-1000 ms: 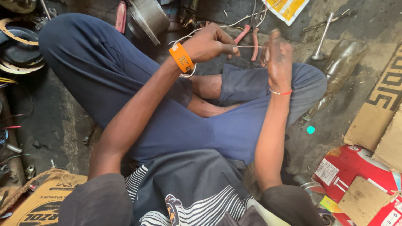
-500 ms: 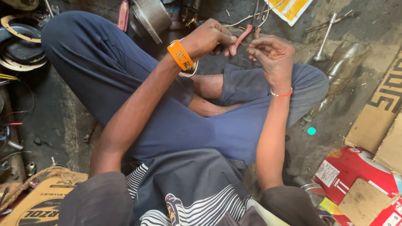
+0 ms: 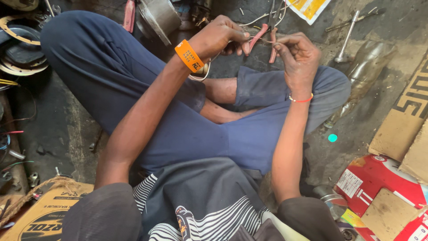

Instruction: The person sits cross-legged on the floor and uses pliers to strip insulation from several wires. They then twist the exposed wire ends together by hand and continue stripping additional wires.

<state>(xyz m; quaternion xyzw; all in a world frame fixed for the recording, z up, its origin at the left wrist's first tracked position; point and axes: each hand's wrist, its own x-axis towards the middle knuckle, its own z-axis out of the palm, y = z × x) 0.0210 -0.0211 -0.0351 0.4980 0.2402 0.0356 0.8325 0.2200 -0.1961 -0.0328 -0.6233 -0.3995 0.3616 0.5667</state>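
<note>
I sit cross-legged on the floor with both hands raised above my knees. My left hand (image 3: 218, 38), with an orange wristband (image 3: 191, 56), is closed around red-handled pliers (image 3: 259, 36). The pliers' jaws point away from me. My right hand (image 3: 298, 58), with a thin red bracelet, pinches a fine wire (image 3: 264, 41) right beside the second pliers handle. A pale cord (image 3: 258, 18) runs from the hands toward the far clutter.
A metal canister (image 3: 157, 18) and another red-handled tool (image 3: 129, 14) lie beyond my left knee. A metal rod tool (image 3: 347, 38) and a clear plastic bottle (image 3: 363, 71) lie to the right. Cardboard (image 3: 403, 120) and a red tin (image 3: 379, 183) sit at the right, round metal parts (image 3: 20, 49) at the left.
My right hand turned from an upright open pose to a pinch on the wire next to the pliers. The left hand kept its hold and shifted slightly.
</note>
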